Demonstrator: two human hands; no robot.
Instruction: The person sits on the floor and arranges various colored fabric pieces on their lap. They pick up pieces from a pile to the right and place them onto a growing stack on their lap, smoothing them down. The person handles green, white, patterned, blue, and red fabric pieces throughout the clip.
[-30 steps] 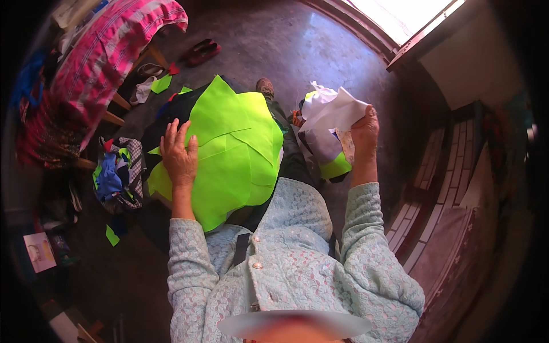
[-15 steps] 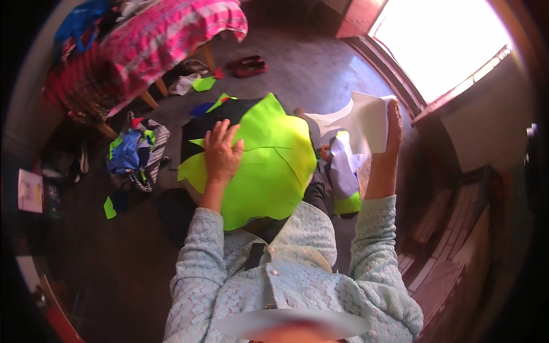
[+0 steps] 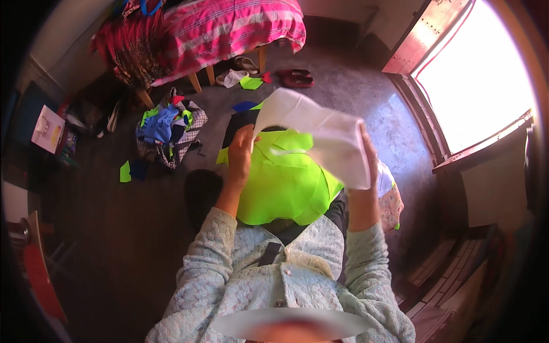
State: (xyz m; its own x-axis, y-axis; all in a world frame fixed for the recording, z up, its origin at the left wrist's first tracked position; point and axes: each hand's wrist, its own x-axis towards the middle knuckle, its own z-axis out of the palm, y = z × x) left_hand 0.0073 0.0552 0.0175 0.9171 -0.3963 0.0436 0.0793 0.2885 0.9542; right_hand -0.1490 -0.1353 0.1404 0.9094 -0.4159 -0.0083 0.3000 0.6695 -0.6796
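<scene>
**Thin white cloth sheet (image 3: 338,137) held over flat lime-green fabric pieces (image 3: 280,186)**

Head view: the left hand (image 3: 240,157) grips the sheet's left edge, the right hand (image 3: 369,157) its right edge, above the lime-green pieces. Left of those pieces lies a rumpled heap of blue, lime and checked cloth (image 3: 166,127); beyond them, dark-red shoes (image 3: 295,78).

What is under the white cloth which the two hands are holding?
Yellow-green fabric lies under the white cloth: it shows past the lower edge and below the arched left part. Whatever is directly behind the cloth is covered, so I cannot tell.
</scene>
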